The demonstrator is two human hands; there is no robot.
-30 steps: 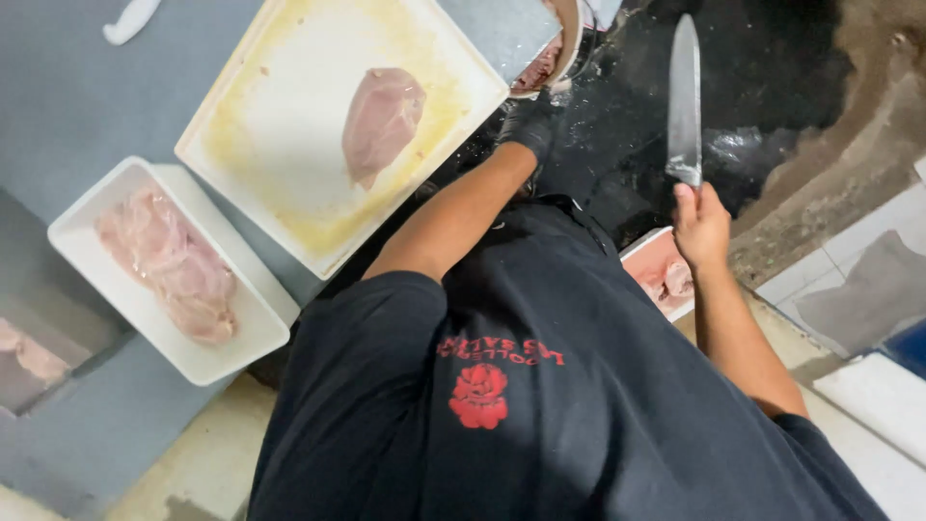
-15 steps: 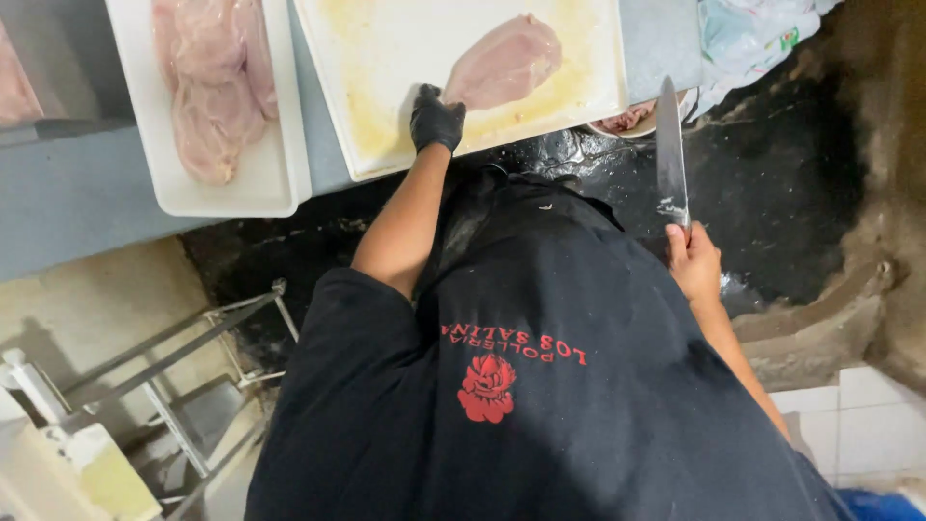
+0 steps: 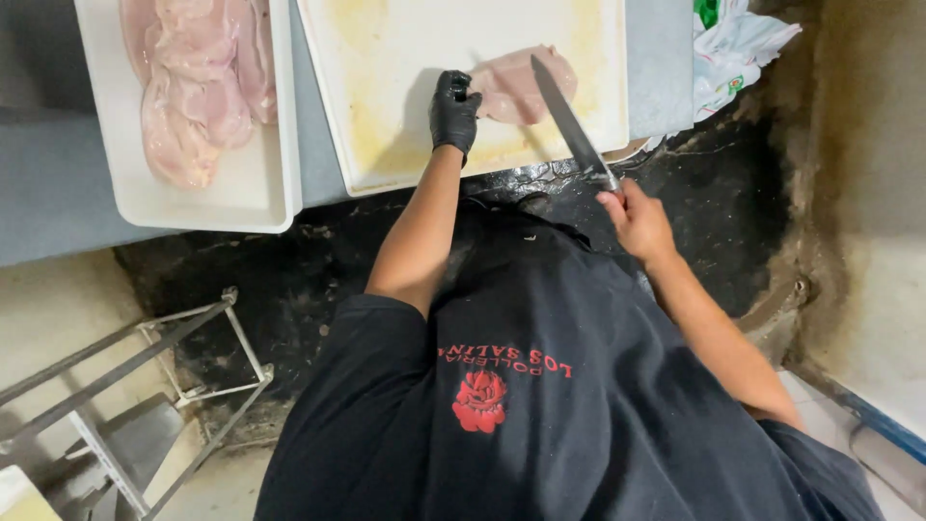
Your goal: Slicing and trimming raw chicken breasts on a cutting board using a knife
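While seen from above, at the near edge of a grey counter (image 3: 58,193):

Item, left hand (image 3: 453,108): black glove, fingers curled, pressing on the left end of a raw chicken breast (image 3: 521,85); forearm bare, running back to a black sleeve.

Item, right hand (image 3: 637,220): bare, clenched around the handle of a long knife (image 3: 569,121); handle mostly hidden in the grip.

Item, long knife: steel blade, slanting from the hand up and to the left, tip over the far part of the chicken breast, blade crossing its right end; contact of edge and meat impossible to tell.

Item, raw chicken breast: pale pink, lying flat on the far right part of a white cutting board (image 3: 386,96), between gloved hand and blade.

Item, white cutting board: large, rectangular, stained yellowish, resting on the counter, near edge overhanging slightly.

Item, white tray (image 3: 251,198): left of the board, just beside it, holding several more raw chicken pieces (image 3: 193,87) piled toward its far side.

Item, crumpled white and green plastic bag (image 3: 738,58): far right, at the counter's end.

Item, metal frame (image 3: 164,386): near left, on the floor, below counter level.

Item, black shirt (image 3: 540,405): red emblem on the chest, filling the near centre.
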